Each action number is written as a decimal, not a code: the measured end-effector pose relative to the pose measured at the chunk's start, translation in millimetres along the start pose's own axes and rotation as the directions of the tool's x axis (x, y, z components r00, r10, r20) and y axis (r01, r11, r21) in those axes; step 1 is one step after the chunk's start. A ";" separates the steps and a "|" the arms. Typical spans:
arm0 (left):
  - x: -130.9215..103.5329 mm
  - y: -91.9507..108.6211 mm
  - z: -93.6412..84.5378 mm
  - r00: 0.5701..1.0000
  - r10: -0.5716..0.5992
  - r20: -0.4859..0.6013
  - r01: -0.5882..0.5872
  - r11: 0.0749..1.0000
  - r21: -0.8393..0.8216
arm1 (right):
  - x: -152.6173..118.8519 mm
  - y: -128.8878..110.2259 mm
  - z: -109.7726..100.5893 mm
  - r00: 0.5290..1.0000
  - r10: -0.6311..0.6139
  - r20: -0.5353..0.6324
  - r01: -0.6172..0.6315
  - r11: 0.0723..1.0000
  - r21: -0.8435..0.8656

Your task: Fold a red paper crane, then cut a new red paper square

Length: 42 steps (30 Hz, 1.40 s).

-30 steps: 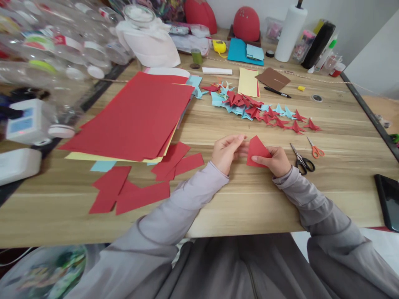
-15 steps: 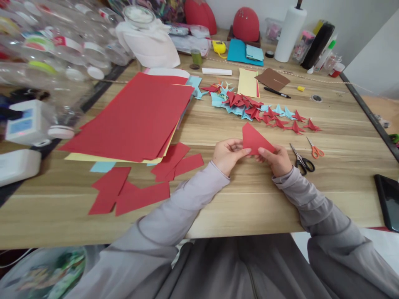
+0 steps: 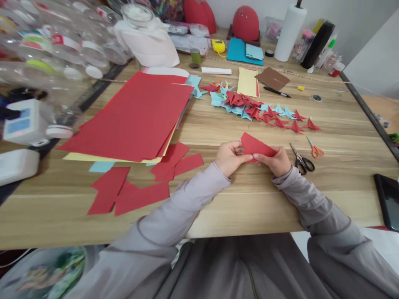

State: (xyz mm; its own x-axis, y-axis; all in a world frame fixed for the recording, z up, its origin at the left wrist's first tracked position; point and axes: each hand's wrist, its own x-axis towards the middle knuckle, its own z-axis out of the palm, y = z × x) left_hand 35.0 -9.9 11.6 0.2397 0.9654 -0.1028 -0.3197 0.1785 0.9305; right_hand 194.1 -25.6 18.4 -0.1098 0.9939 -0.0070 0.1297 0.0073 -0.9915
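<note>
A piece of red paper (image 3: 256, 145) is held between my two hands above the table. My left hand (image 3: 230, 158) pinches its lower left part, and my right hand (image 3: 274, 160) grips the lower right. Both thumbs lie on the near side, their tips almost touching; most of the other fingers are hidden behind the paper. Beyond my hands lie several folded red paper cranes (image 3: 238, 100), mixed with light blue ones (image 3: 288, 112). Black-handled scissors (image 3: 301, 161) and small orange scissors (image 3: 316, 150) rest right of my right hand.
Large red sheets (image 3: 131, 120) are stacked at the left, with red offcuts (image 3: 141, 198) in front. Plastic bottles (image 3: 67, 50) crowd the far left. A black pen (image 3: 277, 92) and brown paper (image 3: 272, 79) lie farther back. A phone (image 3: 388, 199) sits at the right edge.
The upper part of the red paper has tipped lower, so it looks flatter and shorter. My thumbs have come closer together along its lower edge.
</note>
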 end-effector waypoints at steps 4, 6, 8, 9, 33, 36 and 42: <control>0.3 0.1 0.2 1.000 0.014 -0.025 -0.014 0.999 -0.036 | 1.9 2.8 1.9 0.997 -0.006 -0.072 0.009 0.999 0.040; 0.6 -0.5 -0.2 0.999 0.019 -0.043 -0.021 0.999 -0.038 | 2.5 3.3 2.5 0.995 -0.009 -0.100 0.014 0.999 0.049; 0.6 -1.0 -0.5 0.999 0.017 -0.050 -0.018 1.000 -0.020 | 2.5 3.2 2.9 0.996 -0.013 -0.091 0.017 0.999 0.043; 0.4 -1.0 -0.6 0.999 0.017 -0.052 -0.017 1.000 -0.005 | 2.3 3.1 3.1 0.997 -0.015 -0.079 0.018 0.999 0.035; -0.3 7.3 1.4 0.986 -0.063 -0.156 0.071 0.997 0.043 | 7.7 14.3 1.8 0.983 0.109 -0.150 -0.064 0.958 0.280; -1.2 7.5 1.4 0.986 -0.077 -0.145 0.083 0.996 0.037 | 6.4 13.8 1.9 0.988 0.077 -0.132 -0.045 0.973 0.226; -1.6 7.7 1.6 0.981 -0.102 -0.165 0.107 0.994 0.022 | 4.8 11.4 3.5 0.987 0.076 -0.141 -0.050 0.982 0.180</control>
State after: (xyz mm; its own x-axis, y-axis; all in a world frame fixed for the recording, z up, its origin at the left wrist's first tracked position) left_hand 33.6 -10.5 19.5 0.1169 0.9603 -0.2534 -0.2716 0.2763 0.9219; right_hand 191.6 -21.2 6.7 0.0402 0.9971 -0.0642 -0.0444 -0.0624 -0.9971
